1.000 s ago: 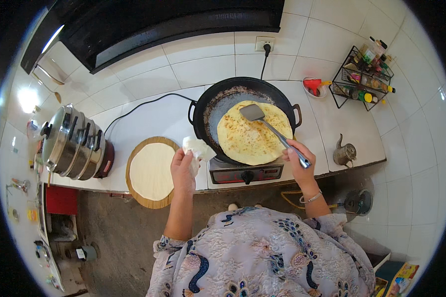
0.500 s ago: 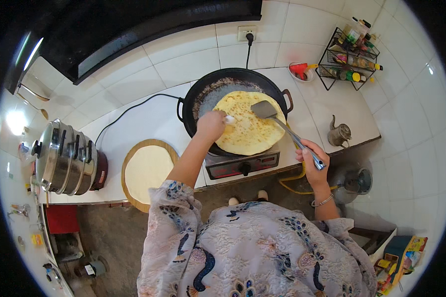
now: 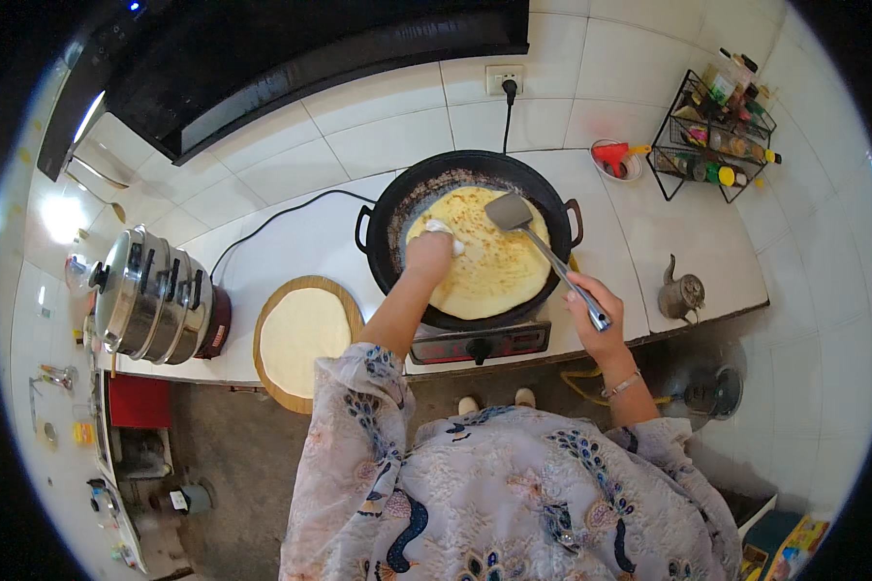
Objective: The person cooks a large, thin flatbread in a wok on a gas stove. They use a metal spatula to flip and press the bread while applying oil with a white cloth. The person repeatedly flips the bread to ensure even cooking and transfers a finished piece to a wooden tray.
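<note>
A round, brown-flecked yellow flatbread (image 3: 484, 281) lies inside a black two-handled pan (image 3: 414, 182). Pressed against its left part is my left hand (image 3: 428, 257), closed around a white crumpled wad (image 3: 439, 227) that could be cloth or paper. My right hand (image 3: 596, 308) grips the metal handle of a spatula (image 3: 510, 212), whose grey blade rests on the bread's upper right. To the left of the pan, a pale rolled-out dough round (image 3: 306, 341) sits on a round wooden board (image 3: 264, 373).
Beneath the pan is a gas stove (image 3: 481, 346). A stacked steamer (image 3: 155, 295) stands at the counter's left. On the right are a small metal pot (image 3: 681, 293), a bowl with a red item (image 3: 617, 159) and a spice rack (image 3: 715, 140). A black cord (image 3: 291, 201) crosses the counter behind.
The flatbread has gone from overlapping the pan's near rim to lying down inside the pan. My left hand has come over its left part. The whole view has shifted slightly.
</note>
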A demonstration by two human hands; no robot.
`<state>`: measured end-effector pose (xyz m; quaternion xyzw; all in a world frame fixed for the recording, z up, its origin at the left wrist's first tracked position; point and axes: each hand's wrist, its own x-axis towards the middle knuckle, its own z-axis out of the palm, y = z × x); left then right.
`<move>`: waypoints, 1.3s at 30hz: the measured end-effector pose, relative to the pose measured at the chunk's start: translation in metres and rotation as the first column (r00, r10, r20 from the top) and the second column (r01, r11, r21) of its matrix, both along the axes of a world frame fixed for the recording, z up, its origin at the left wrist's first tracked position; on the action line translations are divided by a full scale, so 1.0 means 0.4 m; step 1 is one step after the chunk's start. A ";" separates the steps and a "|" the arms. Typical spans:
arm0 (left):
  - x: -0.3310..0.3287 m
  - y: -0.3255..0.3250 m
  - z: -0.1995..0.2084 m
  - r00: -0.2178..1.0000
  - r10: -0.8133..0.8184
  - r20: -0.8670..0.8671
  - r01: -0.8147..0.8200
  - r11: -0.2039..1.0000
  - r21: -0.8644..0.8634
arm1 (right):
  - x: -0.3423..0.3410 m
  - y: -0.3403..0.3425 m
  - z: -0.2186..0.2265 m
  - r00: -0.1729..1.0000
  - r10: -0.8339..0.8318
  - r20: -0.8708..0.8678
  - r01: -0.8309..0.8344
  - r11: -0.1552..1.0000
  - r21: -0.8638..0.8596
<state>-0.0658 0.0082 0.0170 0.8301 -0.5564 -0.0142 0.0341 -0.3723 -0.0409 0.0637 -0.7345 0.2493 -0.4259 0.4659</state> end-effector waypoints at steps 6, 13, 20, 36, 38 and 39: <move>0.067 -0.051 0.066 0.980 0.048 0.192 -0.043 0.999 -0.032 | 0.006 -0.065 0.025 0.989 -0.020 0.144 -0.012 0.976 0.218; -0.017 -0.009 0.100 0.994 0.090 -0.058 -0.073 0.966 0.249 | -0.078 -0.067 0.124 0.996 0.086 -0.039 -0.076 0.975 0.208; -0.058 0.022 0.075 0.990 0.014 -0.138 0.025 0.960 0.278 | -0.075 -0.085 0.108 0.989 0.148 -0.007 -0.144 0.975 0.169; -0.094 0.070 0.087 0.996 0.058 -0.072 -0.039 0.970 0.238 | -0.149 -0.103 0.334 0.946 0.175 -0.273 -0.117 0.970 0.214; -0.105 0.061 0.078 0.996 0.062 -0.061 -0.045 0.967 0.252 | -0.132 -0.101 0.323 0.951 0.157 -0.265 -0.101 0.971 0.216; -0.112 0.055 0.075 0.996 0.063 -0.056 -0.046 0.965 0.260 | -0.125 -0.099 0.317 0.953 0.148 -0.263 -0.091 0.972 0.219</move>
